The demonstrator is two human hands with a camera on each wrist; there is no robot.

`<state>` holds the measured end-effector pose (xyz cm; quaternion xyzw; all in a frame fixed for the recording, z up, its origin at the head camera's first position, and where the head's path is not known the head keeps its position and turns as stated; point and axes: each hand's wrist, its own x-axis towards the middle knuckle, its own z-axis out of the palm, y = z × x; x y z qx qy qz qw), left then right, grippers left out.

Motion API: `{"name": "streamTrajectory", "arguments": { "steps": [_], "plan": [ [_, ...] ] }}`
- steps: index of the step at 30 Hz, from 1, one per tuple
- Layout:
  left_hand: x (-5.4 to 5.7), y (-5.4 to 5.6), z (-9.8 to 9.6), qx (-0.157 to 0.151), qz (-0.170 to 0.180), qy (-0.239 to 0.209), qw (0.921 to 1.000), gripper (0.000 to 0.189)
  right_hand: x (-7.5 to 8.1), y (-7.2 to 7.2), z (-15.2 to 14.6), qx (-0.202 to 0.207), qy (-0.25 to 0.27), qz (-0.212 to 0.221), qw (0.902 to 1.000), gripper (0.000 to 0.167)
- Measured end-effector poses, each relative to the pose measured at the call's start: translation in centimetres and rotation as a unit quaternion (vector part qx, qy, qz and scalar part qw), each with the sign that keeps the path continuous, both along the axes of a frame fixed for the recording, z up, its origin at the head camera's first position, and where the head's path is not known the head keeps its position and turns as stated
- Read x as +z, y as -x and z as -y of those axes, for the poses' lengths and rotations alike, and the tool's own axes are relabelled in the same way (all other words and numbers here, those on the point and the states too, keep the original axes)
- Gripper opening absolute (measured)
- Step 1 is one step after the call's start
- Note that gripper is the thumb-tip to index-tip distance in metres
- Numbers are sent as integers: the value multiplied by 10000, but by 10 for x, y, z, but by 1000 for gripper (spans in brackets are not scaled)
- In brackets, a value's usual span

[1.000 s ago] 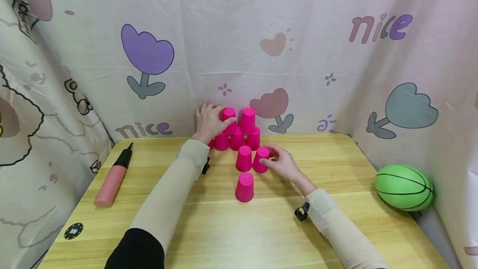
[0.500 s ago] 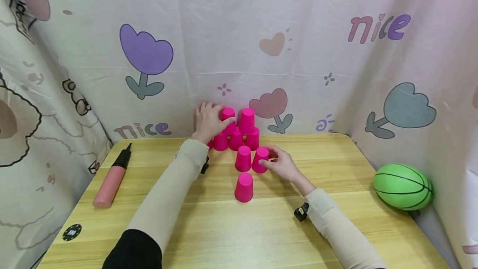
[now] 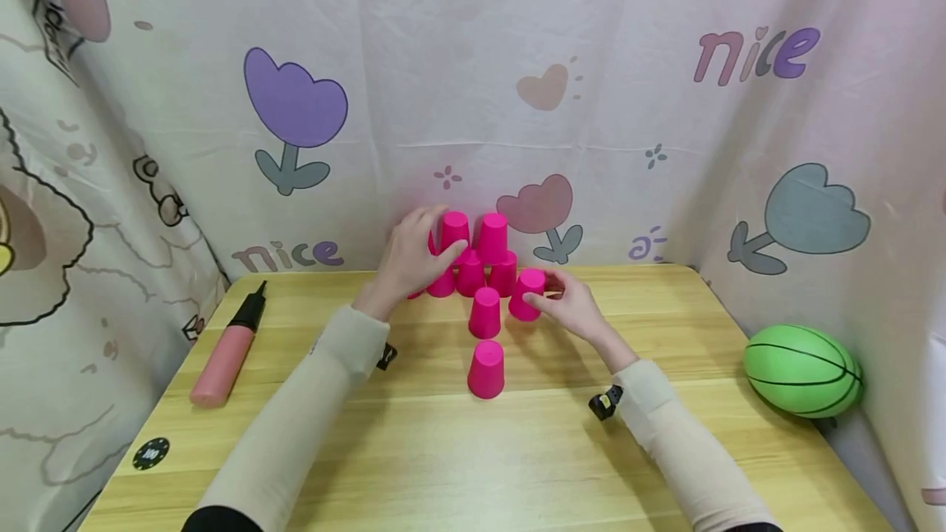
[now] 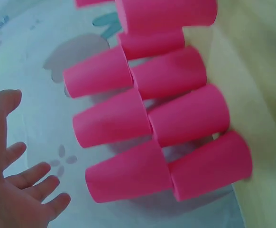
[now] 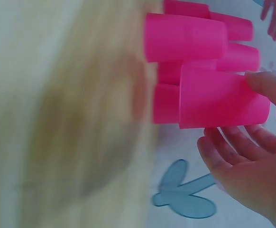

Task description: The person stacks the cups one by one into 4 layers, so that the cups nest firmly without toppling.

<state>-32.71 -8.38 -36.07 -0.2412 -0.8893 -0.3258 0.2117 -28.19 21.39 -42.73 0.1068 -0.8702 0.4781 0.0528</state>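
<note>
In the head view my right hand point(image 3: 580, 310) pinches a pink plastic cup point(image 3: 526, 295) between thumb and fingers. The right wrist view shows this cup point(image 5: 223, 97) turned narrow end up, its rim off the wooden table. My left hand point(image 3: 414, 259) is beside the stack at the back, fingers spread and apart from the cups in the left wrist view. That stack has a lower row of several upside-down cups point(image 4: 211, 166) and an upper row of three point(image 4: 128, 171). Two more upside-down cups stand in front, a nearer one point(image 3: 485, 369) and a farther one point(image 3: 484, 314).
A pink hand pump point(image 3: 223, 361) with a black nozzle and a black round chip point(image 3: 151, 453) lie on the left of the wooden table point(image 3: 562, 466). A green ball point(image 3: 801, 370) sits at the right edge. A printed curtain point(image 3: 414, 64) hangs close behind the stack.
My right hand has lifted its cup from beside the farther front cup, moving it up and back toward the stack. My left hand has drawn back off the stack's left end.
</note>
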Motion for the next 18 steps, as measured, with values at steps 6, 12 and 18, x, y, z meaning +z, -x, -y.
{"name": "streamTrajectory", "arguments": {
  "steps": [6, 12, 18],
  "plan": [
    [-23, -35, 9, -696, 150, -90, 9974, 70, 28, 7, 2, 129, 119, -254, 9995, 54],
    [-50, -68, 13, -1035, 686, -147, 9922, 65, 56, 13, 8, 208, 162, -484, 9985, 57],
    [-72, -90, 8, -1504, 1120, -198, 9821, 61, 80, 25, 14, 196, 352, -760, 9963, 57]
  ]
}}
